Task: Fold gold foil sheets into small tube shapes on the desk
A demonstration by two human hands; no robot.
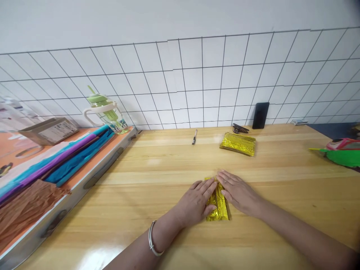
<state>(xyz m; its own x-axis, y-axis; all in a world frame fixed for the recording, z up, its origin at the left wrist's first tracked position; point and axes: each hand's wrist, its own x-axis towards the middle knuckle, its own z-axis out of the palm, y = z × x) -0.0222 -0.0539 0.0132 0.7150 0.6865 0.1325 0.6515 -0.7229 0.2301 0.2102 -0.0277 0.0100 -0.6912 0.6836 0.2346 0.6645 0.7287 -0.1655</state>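
Note:
A sheet of shiny gold foil paper (215,213) lies folded on the wooden table, with a seam running down its middle. My left hand (195,202) rests flat over its left side, fingers stretched out. From the right, my right hand (239,191) lays its extended fingers on the upper right part of the foil. The fingertips of both hands come close together near the top edge, which they partly cover. Farther back sits a stack of similar gold foil paper (237,144).
Behind the stack are a dark stapler-like tool (240,128) and an upright black phone (260,115). A pen (194,137) lies left of them. On the left, an orange surface (75,183) bears coloured crepe paper, a cardboard box (50,130) and a green-lidded bottle (107,112). Something green (344,157) lies far right.

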